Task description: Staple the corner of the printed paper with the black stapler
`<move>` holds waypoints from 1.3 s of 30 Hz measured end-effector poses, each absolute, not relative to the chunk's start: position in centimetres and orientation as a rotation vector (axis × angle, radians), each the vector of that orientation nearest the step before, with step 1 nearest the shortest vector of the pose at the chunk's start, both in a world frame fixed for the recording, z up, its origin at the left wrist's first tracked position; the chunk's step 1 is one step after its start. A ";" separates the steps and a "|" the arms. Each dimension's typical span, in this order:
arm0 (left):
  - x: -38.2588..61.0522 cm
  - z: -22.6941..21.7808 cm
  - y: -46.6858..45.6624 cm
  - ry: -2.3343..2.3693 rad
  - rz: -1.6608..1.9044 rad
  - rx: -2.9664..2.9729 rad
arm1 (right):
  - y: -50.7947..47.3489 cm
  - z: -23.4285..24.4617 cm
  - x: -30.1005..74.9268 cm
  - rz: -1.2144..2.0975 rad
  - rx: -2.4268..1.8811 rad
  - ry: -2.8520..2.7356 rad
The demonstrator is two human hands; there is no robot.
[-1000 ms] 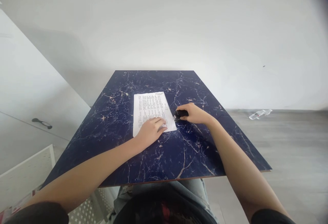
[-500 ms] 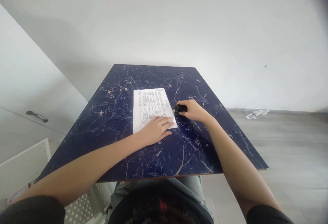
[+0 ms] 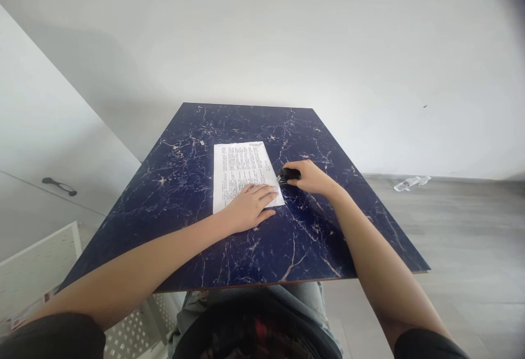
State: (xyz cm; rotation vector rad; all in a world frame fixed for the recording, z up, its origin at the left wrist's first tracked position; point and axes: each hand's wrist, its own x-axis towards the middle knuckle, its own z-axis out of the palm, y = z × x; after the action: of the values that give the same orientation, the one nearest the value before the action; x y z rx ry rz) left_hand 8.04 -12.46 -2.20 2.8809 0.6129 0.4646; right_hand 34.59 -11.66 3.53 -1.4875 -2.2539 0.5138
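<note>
A printed sheet of paper [image 3: 240, 170] lies in the middle of a dark blue marble-patterned table [image 3: 197, 227]. My left hand [image 3: 248, 206] rests flat on the sheet's near right corner, fingers stretched out. My right hand [image 3: 310, 177] is closed around a small black stapler [image 3: 288, 174] that sits at the sheet's right edge. Most of the stapler is hidden under my fingers.
A tiny pale scrap [image 3: 201, 143] lies on the table left of the paper. A white cabinet with a black handle [image 3: 59, 186] stands at the left, with a perforated white panel [image 3: 36, 266] below it. A plastic bottle [image 3: 410, 183] lies on the grey floor at the right.
My left hand's fingers have spread flat on the paper's corner. My right hand with the stapler has stayed at the sheet's right edge. The camera has tilted slightly.
</note>
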 end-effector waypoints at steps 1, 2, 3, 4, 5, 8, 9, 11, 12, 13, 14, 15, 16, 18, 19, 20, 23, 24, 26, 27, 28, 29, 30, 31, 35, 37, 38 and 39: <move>8.0 -2.3 -12.4 0.623 0.455 2.882 | -11.7 3.6 34.6 0.513 -1.487 -2.258; 8.1 -2.3 -12.4 0.634 0.447 2.881 | -11.7 3.5 34.6 0.510 -1.486 -2.262; 8.1 -2.3 -12.4 0.643 0.441 2.880 | -11.6 3.5 34.6 0.505 -1.486 -2.264; 8.0 -2.3 -12.4 0.650 0.435 2.879 | -11.6 3.4 34.6 0.499 -1.488 -2.264; 8.0 -2.3 -12.4 0.654 0.427 2.879 | -11.6 3.3 34.6 0.494 -1.492 -2.263; 8.0 -2.0 -12.4 0.660 0.408 2.880 | -11.5 3.2 34.7 0.480 -1.512 -2.261; 8.0 -2.0 -12.5 0.663 0.404 2.882 | -11.5 3.2 34.7 0.477 -1.520 -2.263; 8.0 -1.9 -12.5 0.663 0.398 2.886 | -11.7 3.5 34.6 0.485 -1.518 -2.274; 8.0 -1.9 -12.5 0.663 0.396 2.888 | -11.8 3.7 34.5 0.498 -1.503 -2.277; 8.1 -1.9 -12.5 0.663 0.395 2.890 | -11.9 4.0 34.3 0.507 -1.483 -2.266; 8.1 -1.9 -12.5 0.662 0.395 2.893 | -11.9 4.1 34.2 0.504 -1.459 -2.241; 8.1 -2.0 -12.5 0.661 0.393 2.896 | -12.0 4.2 33.9 0.489 -1.438 -2.198; 8.1 -2.0 -12.5 0.662 0.392 2.898 | -12.0 4.3 33.7 0.462 -1.423 -2.138; 8.2 -2.0 -12.5 0.662 0.389 2.902 | -11.8 4.0 33.2 0.405 -1.417 -2.024; 8.2 -2.0 -12.5 0.661 0.387 2.902 | -11.6 3.7 33.0 0.380 -1.425 -2.002; 8.2 -2.0 -12.5 0.659 0.388 2.902 | -11.4 3.3 32.8 0.356 -1.439 -2.010; 8.3 -2.0 -12.5 0.658 0.400 2.902 | -10.9 2.3 32.5 0.271 -1.512 -2.108; 8.3 -2.0 -12.5 0.660 0.410 2.902 | -10.8 2.1 32.5 0.243 -1.546 -2.133; 8.3 -2.1 -12.5 0.664 0.427 2.905 | -10.7 2.0 32.3 0.210 -1.632 -2.165; 8.3 -2.1 -12.5 0.665 0.432 2.907 | -10.7 2.0 32.2 0.192 -1.682 -2.181; 8.3 -2.1 -12.5 0.665 0.435 2.910 | -10.8 2.1 32.0 0.168 -1.732 -2.199; 8.3 -2.1 -12.5 0.665 0.434 2.911 | -10.9 2.2 31.8 0.137 -1.778 -2.218; 8.3 -2.1 -12.5 0.666 0.430 2.912 | -11.1 2.4 31.6 0.103 -1.815 -2.237; 8.3 -2.1 -12.5 0.666 0.426 2.912 | -11.2 2.5 31.3 0.064 -1.843 -2.254; 8.3 -2.0 -12.6 0.679 0.423 2.914 | -11.6 2.8 30.7 -0.054 -1.878 -2.309; 8.3 -2.1 -12.6 0.686 0.423 2.917 | -11.6 2.8 30.6 -0.080 -1.896 -2.320; 8.3 -2.1 -12.6 0.687 0.424 2.917 | -11.7 2.8 30.5 -0.086 -1.911 -2.325; 8.3 -2.2 -12.6 0.686 0.427 2.917 | -11.7 2.8 30.5 -0.090 -1.927 -2.331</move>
State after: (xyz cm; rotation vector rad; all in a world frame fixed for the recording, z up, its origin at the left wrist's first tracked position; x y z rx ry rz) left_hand 8.27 -12.59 -2.18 2.9173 0.6857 0.4267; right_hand 30.51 -11.66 2.84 -1.9270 -2.3305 -0.0897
